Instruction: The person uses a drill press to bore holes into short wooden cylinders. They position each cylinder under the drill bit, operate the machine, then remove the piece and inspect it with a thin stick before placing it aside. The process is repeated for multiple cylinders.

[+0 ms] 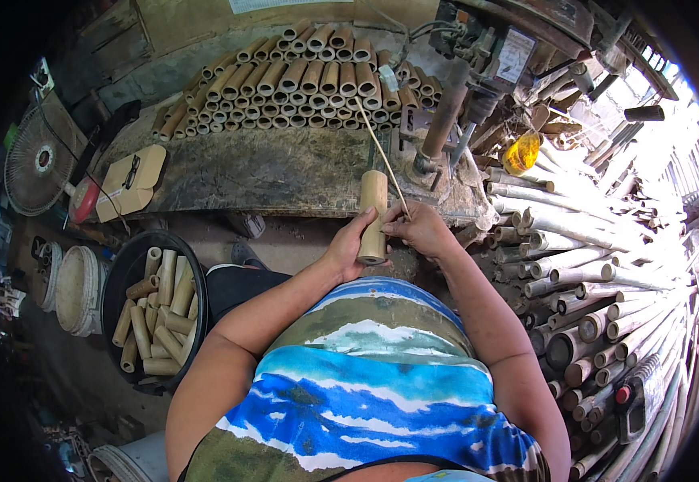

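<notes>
Left hand point(348, 246) wraps around a bamboo tube point(374, 209), and right hand point(423, 231) pinches a thin stick point(383, 161) that pokes up past the fingers. With the tube sitting between the two hands, it helps to hold it nice and still on the left and grip the stick softly on the right, so neither one slips.

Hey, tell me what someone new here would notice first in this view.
Probably the stacked bamboo tubes along the back of the workbench, and the heap of long poles on the right. At the centre, the left hand holds a single tube, and the right hand a thin stick. A black tub of short pieces sits at left.
</notes>
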Action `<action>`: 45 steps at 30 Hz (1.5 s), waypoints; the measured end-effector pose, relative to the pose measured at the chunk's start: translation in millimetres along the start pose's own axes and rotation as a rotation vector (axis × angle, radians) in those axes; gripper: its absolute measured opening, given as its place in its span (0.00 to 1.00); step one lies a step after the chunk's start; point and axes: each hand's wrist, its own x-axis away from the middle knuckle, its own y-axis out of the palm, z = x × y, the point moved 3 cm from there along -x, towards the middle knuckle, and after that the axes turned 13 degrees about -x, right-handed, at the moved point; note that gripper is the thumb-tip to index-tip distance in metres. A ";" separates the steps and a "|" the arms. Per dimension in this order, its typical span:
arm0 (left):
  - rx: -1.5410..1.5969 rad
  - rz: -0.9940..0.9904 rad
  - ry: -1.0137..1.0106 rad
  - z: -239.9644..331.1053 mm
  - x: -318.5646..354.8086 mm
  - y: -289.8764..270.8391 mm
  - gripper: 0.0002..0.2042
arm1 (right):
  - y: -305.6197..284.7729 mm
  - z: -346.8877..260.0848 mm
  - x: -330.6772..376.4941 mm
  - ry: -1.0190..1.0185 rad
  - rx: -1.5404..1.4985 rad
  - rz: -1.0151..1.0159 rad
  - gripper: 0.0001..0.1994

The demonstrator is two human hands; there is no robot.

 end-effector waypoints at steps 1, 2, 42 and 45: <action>0.021 -0.013 -0.006 0.0 -0.6 0.0 0.20 | -1.8 4.7 -1.6 0.030 -0.018 -0.007 0.07; 0.030 -0.020 -0.013 0.0 -1.0 -0.2 0.19 | -4.1 8.9 -3.2 0.060 -0.037 -0.014 0.07; -0.100 0.222 0.167 34.9 -169.3 -61.4 0.22 | -93.6 94.6 -27.6 -0.093 0.392 0.477 0.28; -0.118 0.212 0.147 37.0 -169.9 -57.2 0.28 | -89.8 111.6 -34.9 0.047 0.123 0.617 0.28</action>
